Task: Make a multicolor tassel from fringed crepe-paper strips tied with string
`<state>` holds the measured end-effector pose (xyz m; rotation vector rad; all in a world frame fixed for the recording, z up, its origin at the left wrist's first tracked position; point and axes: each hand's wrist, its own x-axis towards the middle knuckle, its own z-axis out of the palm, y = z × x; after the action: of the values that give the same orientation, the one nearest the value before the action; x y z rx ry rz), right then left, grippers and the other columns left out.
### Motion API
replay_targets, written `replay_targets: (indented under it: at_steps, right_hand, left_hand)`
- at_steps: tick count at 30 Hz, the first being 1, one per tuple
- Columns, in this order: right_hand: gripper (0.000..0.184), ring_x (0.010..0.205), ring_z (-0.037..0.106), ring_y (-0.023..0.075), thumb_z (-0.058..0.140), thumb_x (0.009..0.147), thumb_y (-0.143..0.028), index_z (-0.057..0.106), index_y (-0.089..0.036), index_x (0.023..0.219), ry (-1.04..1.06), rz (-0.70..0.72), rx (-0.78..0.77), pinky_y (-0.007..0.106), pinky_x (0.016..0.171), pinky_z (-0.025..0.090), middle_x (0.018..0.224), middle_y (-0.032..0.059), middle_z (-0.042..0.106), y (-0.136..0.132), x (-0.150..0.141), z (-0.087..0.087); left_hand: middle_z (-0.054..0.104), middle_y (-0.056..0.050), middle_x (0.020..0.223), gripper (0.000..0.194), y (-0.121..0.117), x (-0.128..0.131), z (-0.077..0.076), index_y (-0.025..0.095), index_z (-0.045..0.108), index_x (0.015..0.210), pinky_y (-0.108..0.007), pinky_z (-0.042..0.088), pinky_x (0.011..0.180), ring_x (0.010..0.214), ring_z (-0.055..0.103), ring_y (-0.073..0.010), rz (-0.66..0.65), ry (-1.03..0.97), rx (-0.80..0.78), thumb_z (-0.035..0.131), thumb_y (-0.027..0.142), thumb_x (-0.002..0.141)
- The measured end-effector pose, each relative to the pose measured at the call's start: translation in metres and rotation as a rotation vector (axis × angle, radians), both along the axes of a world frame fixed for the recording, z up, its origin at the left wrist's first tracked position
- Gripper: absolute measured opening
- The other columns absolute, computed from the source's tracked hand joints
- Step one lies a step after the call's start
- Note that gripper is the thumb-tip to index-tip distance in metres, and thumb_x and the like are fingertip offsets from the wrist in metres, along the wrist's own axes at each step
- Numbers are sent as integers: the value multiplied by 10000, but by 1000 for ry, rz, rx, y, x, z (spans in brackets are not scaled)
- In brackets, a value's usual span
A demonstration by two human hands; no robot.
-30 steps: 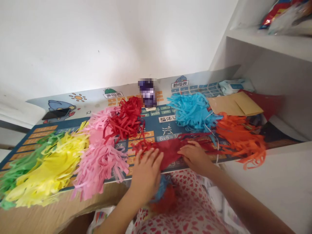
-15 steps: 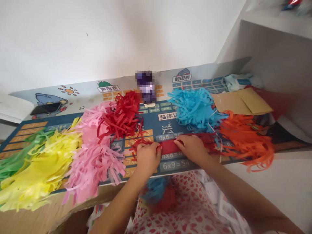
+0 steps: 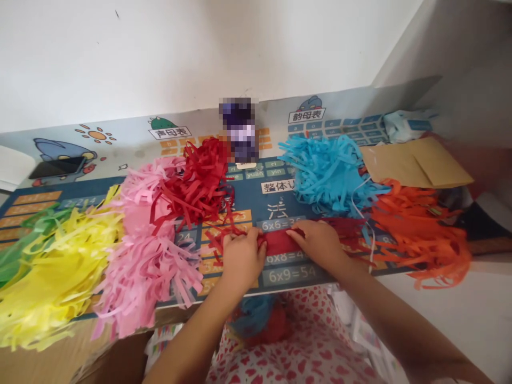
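Note:
A strip of red fringed tissue paper (image 3: 278,242) lies across the printed desk mat (image 3: 294,274), its solid middle showing between my hands and its cut fringe spreading out at both ends. My left hand (image 3: 243,258) pinches the strip at the left of that solid part, fingers curled. On the right, my right hand (image 3: 320,242) closes on it with thumb and fingertips together. Just beyond my left hand sits a bunch of red fringe (image 3: 202,184). A blue fringed bunch (image 3: 330,173) is beyond my right hand.
Pink (image 3: 154,266), yellow (image 3: 66,272) and green fringed paper (image 3: 24,248) lie to the left. Orange fringe (image 3: 424,234), a white cord (image 3: 372,234) and a brown paper piece (image 3: 418,162) are at right. A phone (image 3: 60,167) rests far left; a wall stands behind.
The camera view has shifted and turned a little. Both hands keep their hold on the red tissue strip; my left fingers have lifted slightly at the knuckles.

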<state>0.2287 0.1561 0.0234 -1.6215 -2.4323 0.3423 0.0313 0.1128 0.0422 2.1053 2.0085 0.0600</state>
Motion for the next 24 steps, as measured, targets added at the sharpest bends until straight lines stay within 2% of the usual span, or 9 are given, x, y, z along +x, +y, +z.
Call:
replay_targets:
  at_steps: [3, 4, 6, 8, 10, 12, 15, 20, 24]
  right_hand:
    - [213, 768, 645, 198, 554, 935, -380, 663, -216, 854, -4, 1, 7, 318, 684, 354, 867, 32, 729, 1, 0, -2]
    - [204, 773, 641, 202, 560, 931, -380, 659, -213, 869, -13, -3, 22, 321, 689, 353, 878, 36, 725, 2, 1, -2]
    - [187, 781, 629, 218, 576, 919, -370, 650, -198, 912, -51, -25, 83, 335, 696, 347, 897, 54, 711, 2, 3, 2]
    - [179, 813, 617, 243, 582, 908, -335, 641, -172, 956, -92, -63, 176, 355, 717, 343, 922, 89, 696, -2, 7, 11]
    - [161, 889, 608, 249, 551, 917, -277, 639, -165, 993, -64, -24, 266, 377, 786, 349, 996, 112, 690, -11, 12, 21]
    - [180, 973, 600, 226, 504, 922, -207, 642, -183, 1036, 2, 182, 286, 399, 911, 336, 1088, 101, 683, -21, 17, 26]
    - [216, 991, 604, 196, 499, 895, -160, 658, -193, 1036, 28, 465, 231, 420, 1036, 281, 1089, 82, 693, -29, 24, 21]
    - [207, 904, 612, 168, 487, 915, -180, 686, -214, 867, 43, 516, 201, 403, 1017, 302, 948, 46, 720, -13, 36, -1]
    - [205, 853, 619, 152, 486, 928, -203, 681, -204, 865, 81, 509, 216, 385, 988, 304, 889, 22, 727, 0, 40, -3]
  left_hand:
    - [709, -106, 964, 285, -2, -2, 1, 182, 580, 1163, -409, 379, 832, 932, 628, -275, -62, 29, 155, 528, 303, 910]
    - [685, -121, 1085, 282, -1, -4, 2, 188, 577, 1179, -413, 376, 864, 1025, 594, -282, -141, 35, 228, 525, 274, 915]
    - [637, -112, 1204, 229, 1, -10, 4, 206, 602, 1136, -406, 356, 924, 1138, 525, -271, -409, 32, 301, 504, 220, 929]
    - [665, -93, 1102, 169, 6, -17, 7, 203, 634, 1017, -396, 349, 929, 1090, 536, -245, -679, 30, 241, 484, 196, 939]
    - [680, -78, 972, 160, 10, -24, 12, 190, 643, 946, -399, 349, 909, 983, 570, -225, -797, 38, 149, 483, 180, 933]
    - [684, -76, 954, 175, 11, -28, 17, 183, 656, 965, -417, 340, 923, 935, 590, -216, -791, 37, 101, 492, 161, 911]
    - [688, -87, 1046, 210, 7, -29, 24, 187, 672, 1029, -474, 293, 1011, 981, 605, -232, -735, 6, 78, 541, 219, 869]
    - [698, -98, 1039, 229, -4, -25, 24, 172, 663, 1039, -565, 186, 1124, 987, 622, -250, -670, 4, 130, 547, 279, 873]
    - [712, -89, 1017, 221, -6, -32, 11, 168, 669, 995, -564, 164, 1160, 986, 642, -223, -665, -12, 184, 468, 218, 921]
